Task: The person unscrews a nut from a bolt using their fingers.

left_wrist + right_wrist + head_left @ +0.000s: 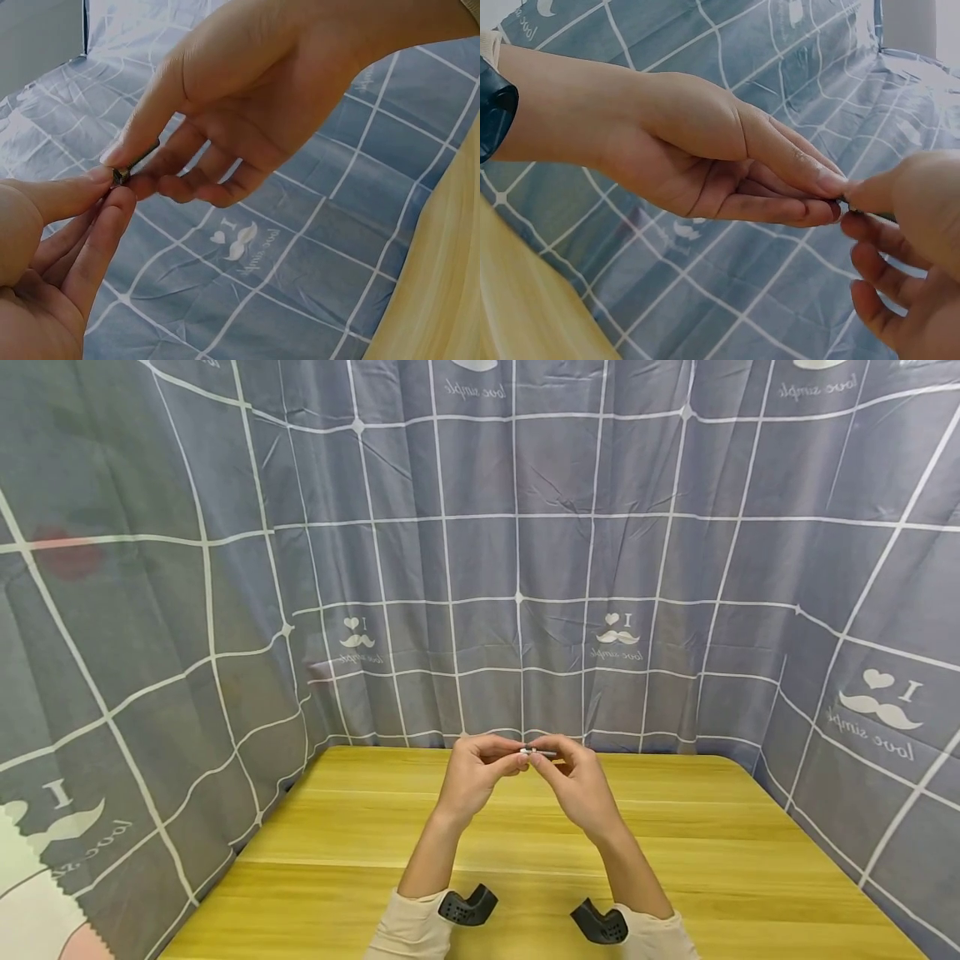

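Pinching a slender rod [538, 752] with both left hand [474, 772] and right hand [579, 783], between their fingertips; liable to drop below the hands through slack or uneven pressure.

From here I see left hand [468, 777], right hand [582, 785] pinching one slim object [536, 752] | wood-grain worktop [528, 843] below | grey grid curtain [555, 560] behind

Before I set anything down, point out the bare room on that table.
In the head view, the table is bare left of the left hand towards the curtain, right of the right hand, and between the forearms. It's crowded where both hands meet, pinching a small thin object near the far edge.
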`<state>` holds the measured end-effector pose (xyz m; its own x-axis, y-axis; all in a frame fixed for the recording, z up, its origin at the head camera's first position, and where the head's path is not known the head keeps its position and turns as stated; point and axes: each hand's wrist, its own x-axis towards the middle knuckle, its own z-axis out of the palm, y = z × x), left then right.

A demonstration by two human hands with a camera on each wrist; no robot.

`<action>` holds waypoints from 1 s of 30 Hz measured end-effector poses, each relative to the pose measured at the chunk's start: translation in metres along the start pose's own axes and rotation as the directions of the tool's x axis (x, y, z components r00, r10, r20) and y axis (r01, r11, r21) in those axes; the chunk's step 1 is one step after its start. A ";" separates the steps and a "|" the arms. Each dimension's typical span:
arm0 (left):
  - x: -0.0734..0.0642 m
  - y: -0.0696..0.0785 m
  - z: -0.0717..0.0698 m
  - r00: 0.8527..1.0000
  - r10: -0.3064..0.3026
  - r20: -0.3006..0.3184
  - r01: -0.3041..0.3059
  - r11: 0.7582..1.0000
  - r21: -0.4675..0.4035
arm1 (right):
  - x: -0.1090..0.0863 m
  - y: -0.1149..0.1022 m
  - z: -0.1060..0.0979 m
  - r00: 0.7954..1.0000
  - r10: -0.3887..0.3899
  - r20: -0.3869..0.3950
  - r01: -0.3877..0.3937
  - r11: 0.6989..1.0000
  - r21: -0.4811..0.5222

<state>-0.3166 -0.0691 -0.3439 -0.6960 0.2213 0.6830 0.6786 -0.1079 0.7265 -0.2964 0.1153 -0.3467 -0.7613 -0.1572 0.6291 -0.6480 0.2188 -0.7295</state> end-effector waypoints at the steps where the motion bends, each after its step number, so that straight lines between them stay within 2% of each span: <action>1: 0.000 0.000 0.000 1.000 0.000 -0.001 0.000 1.000 -0.001 | 0.000 0.000 -0.001 1.000 -0.011 0.006 0.011 1.000 0.005; 6: 0.001 0.001 0.000 1.000 0.010 0.001 -0.010 1.000 -0.002 | 0.001 -0.001 0.000 1.000 0.015 0.014 -0.015 1.000 0.012; 10: 0.001 0.001 0.000 1.000 0.012 -0.004 -0.012 1.000 0.002 | 0.001 -0.001 0.003 0.999 0.041 -0.025 -0.040 0.999 0.008; 14: 0.000 0.001 0.000 1.000 0.009 -0.009 -0.009 1.000 0.007 | 0.001 0.001 0.005 0.999 0.008 -0.048 -0.007 0.999 0.033; 22: 0.000 0.001 0.001 1.000 0.007 -0.020 -0.007 1.000 -0.014 | 0.001 -0.001 0.004 0.997 -0.063 -0.046 0.066 0.995 0.072; 30: 0.000 0.000 0.000 1.000 0.014 -0.014 -0.014 1.000 -0.008 | -0.001 -0.002 0.004 0.998 0.011 -0.065 -0.008 0.999 0.051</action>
<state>-0.3167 -0.0694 -0.3441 -0.6896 0.2059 0.6943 0.6867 -0.1186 0.7172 -0.2949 0.1112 -0.3473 -0.7652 -0.0918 0.6373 -0.6426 0.1703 -0.7470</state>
